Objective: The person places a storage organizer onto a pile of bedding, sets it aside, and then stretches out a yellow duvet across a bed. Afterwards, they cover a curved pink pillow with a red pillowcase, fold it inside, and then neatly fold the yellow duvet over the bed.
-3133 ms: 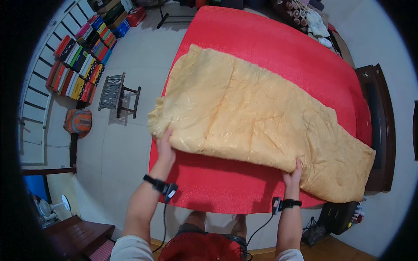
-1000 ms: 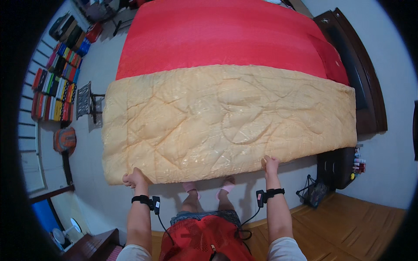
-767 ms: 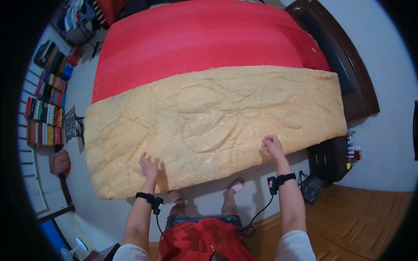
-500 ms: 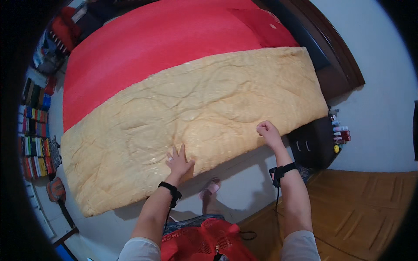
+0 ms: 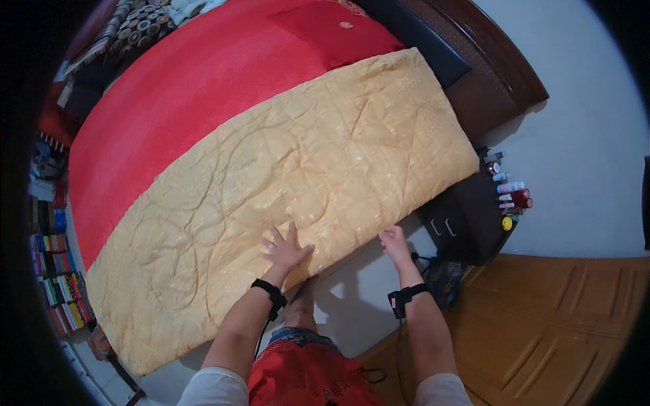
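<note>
A pale yellow quilt [image 5: 223,203], folded into a long strip with stitched, wrinkled cloth, lies along the near side of the bed. My left hand [image 5: 286,254] rests on its near part, palm down and fingers spread, a ring on one finger. At the quilt's near edge, to the right, my right hand [image 5: 394,242] has its fingers closed together on the border; the fingertips are partly hidden. Beyond the quilt, a red bedsheet [image 5: 169,115] covers the mattress. A darker red pillow [image 5: 352,34] lies at the head end. Black straps with small boxes circle both wrists.
The dark headboard [image 5: 467,61] stands at the upper right. Beside it is a dark nightstand [image 5: 460,220] with several bottles [image 5: 511,188] on top. Books [image 5: 64,291] fill shelves at the left. A brown wooden panelled surface [image 5: 542,318] lies at lower right.
The view has shifted over the bed. My right hand has moved from above the quilt to its near edge. My left hand stays spread on the quilt.
</note>
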Tool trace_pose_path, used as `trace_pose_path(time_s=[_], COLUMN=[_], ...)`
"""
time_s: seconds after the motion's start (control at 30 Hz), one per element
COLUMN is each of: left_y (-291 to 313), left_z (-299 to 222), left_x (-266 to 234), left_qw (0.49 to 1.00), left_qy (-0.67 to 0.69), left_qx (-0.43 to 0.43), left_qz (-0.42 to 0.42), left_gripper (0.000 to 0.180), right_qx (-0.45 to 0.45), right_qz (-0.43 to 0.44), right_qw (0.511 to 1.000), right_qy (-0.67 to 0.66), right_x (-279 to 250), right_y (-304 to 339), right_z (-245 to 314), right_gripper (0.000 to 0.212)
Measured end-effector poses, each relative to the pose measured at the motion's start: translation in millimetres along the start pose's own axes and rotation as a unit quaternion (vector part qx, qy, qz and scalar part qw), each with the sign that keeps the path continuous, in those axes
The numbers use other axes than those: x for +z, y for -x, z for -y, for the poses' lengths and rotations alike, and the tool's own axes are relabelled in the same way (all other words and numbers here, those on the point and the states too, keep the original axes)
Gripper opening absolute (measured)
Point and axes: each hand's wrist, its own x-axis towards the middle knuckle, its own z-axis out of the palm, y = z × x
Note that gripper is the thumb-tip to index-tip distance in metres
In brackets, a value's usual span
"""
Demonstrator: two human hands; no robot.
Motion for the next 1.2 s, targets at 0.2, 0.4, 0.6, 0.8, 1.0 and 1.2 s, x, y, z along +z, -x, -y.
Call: trace_pose_path(time_s=[0.2, 0.4, 0.6, 0.8, 1.0, 1.2], left_y=[-47, -51, -41, -41, -20, -5], left_z=[-81, -121, -147, -160, -136, -144], left_x=[-7, -8, -3, 14, 66, 111], left_qw=[0.996, 0.98, 0.96, 0.967, 0.966, 0.969], left_qy=[0.022, -0.034, -0.078, -0.08, 0.022, 0.174], left_qx=[-0.056, -0.164, -0.212, -0.225, -0.255, -0.045], left_qz=[0.065, 0.108, 0.163, 0.089, -0.031, -0.169], left_gripper=[0.105, 0.116, 0.117, 0.12, 0.113, 0.097], right_qx=[0.147, 0.258, 0.288, 0.179, -0.081, 0.04], right_qz=[-0.086, -0.148, -0.173, 0.028, 0.211, 0.155], right_qw=[0.983, 0.904, 0.867, 0.822, 0.851, 0.848], right_qy=[-0.076, -0.306, -0.367, -0.54, -0.475, -0.505], right_x=[-73, -160, -235, -294, -325, -394], right_y=[-92, -184, -230, -265, -188, -259], right_z=[23, 22, 6, 48, 204, 125], right_gripper=[0.046, 0.071, 0.069, 0.059, 0.053, 0.046])
